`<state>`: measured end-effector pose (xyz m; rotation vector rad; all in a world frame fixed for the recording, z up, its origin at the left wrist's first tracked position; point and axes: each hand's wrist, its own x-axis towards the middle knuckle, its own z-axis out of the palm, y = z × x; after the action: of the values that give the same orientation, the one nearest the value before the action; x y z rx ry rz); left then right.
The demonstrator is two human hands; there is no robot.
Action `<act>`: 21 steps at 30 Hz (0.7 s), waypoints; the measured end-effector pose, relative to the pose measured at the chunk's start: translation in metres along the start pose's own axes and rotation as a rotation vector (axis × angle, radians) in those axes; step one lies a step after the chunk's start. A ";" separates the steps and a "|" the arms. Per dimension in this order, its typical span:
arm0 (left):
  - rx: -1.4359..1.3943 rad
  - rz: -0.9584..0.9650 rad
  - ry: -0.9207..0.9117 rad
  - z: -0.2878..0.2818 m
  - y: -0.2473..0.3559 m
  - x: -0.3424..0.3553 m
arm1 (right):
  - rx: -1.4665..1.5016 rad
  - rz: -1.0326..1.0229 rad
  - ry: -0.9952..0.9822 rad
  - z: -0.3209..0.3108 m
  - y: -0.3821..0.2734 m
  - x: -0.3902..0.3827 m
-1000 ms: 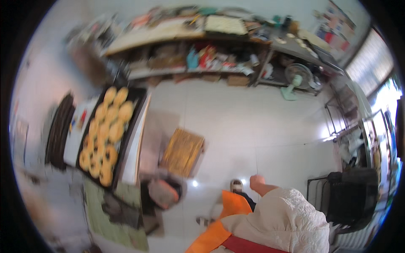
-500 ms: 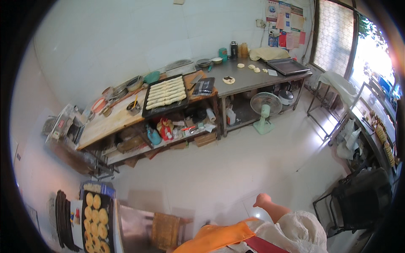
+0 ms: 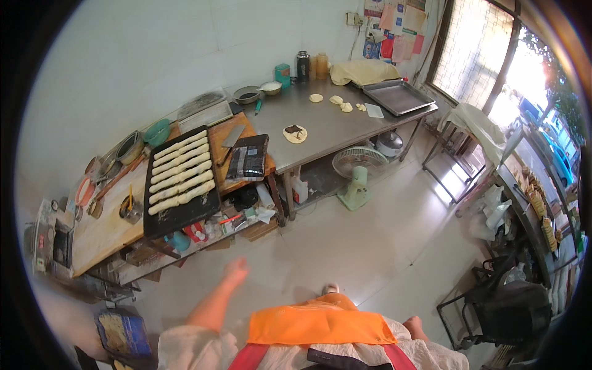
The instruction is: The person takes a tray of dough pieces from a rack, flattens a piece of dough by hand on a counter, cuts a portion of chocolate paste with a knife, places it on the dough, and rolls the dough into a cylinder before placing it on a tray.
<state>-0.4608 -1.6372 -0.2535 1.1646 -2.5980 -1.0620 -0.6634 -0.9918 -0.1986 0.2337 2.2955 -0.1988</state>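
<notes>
A long work surface [image 3: 345,126] is seen along the wall, a black tray of shaped dough sticks [image 3: 181,180] lying on its wooden end. The left hand [image 3: 235,270] is held out empty, fingers [image 3: 240,264] loosely together, well apart from the tray, above the floor. The right hand [image 3: 412,322] is barely seen; its fingers cannot be told.

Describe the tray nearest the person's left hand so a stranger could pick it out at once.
Start at the long wooden worktable along the white wall. On it, beyond the left hand, lies a black baking tray of pale dough sticks in rows. The tray on the steel table is grey and bare.
</notes>
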 end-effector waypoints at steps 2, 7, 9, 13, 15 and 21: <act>-0.082 0.189 0.092 -0.023 0.115 0.087 | 0.042 0.090 0.040 0.012 0.011 0.053; -0.113 0.291 0.472 -0.065 0.220 0.258 | -0.119 -0.175 0.319 0.077 0.063 0.304; 0.075 0.140 0.521 -0.116 0.232 0.296 | -0.178 -0.472 0.262 0.028 -0.060 0.309; 0.285 -0.135 0.404 -0.146 0.205 0.372 | 0.407 -0.454 0.096 -0.133 -0.276 0.287; 0.414 -0.236 0.265 -0.148 0.205 0.396 | 0.545 -0.508 0.112 -0.200 -0.371 0.274; 0.737 -0.313 -0.062 -0.151 0.188 0.456 | 0.770 -0.709 -0.063 -0.271 -0.565 0.228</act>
<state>-0.8434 -1.9479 -0.1024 1.7308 -3.0175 -0.1211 -1.1381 -1.4577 -0.1492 -0.2165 2.0465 -1.4245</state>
